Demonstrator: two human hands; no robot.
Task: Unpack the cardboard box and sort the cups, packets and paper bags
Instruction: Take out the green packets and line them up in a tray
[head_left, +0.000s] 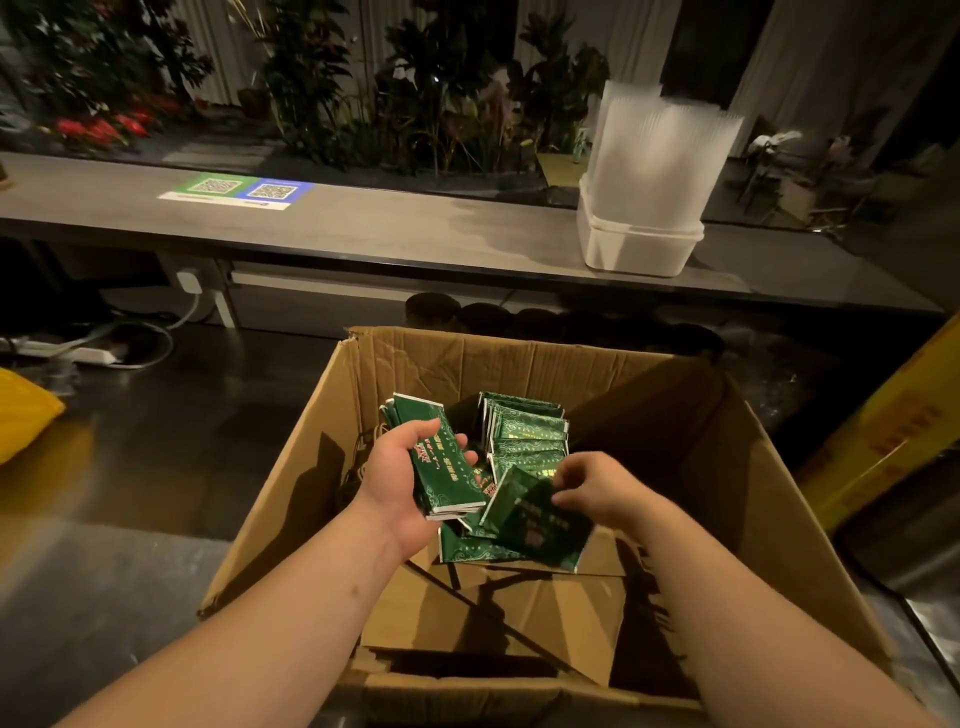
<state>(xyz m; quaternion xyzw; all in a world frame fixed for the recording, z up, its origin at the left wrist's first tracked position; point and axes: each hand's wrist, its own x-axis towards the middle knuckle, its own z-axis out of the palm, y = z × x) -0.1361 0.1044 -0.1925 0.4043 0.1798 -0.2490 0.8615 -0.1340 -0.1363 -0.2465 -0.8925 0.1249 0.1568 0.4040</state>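
An open cardboard box (519, 364) stands in front of me on the steel counter. Both my hands are inside it. My left hand (397, 467) grips a stack of green packets (441, 467) with gold print, held above the box floor. My right hand (597, 486) pinches the upper edge of another green packet (540, 525) lying on the pile. Several more green packets (524, 426) stand and lie toward the back of the box. Stacks of clear plastic cups (660, 161) stand in a white tub (639, 249) on the far shelf.
A grey shelf (363, 223) runs across behind the box, with a QR code sticker (239, 192) on it. Something yellow (21, 415) lies at the left edge and a yellow box (893, 431) stands on the right. A power strip with cables (93, 353) lies back left. Plants fill the background.
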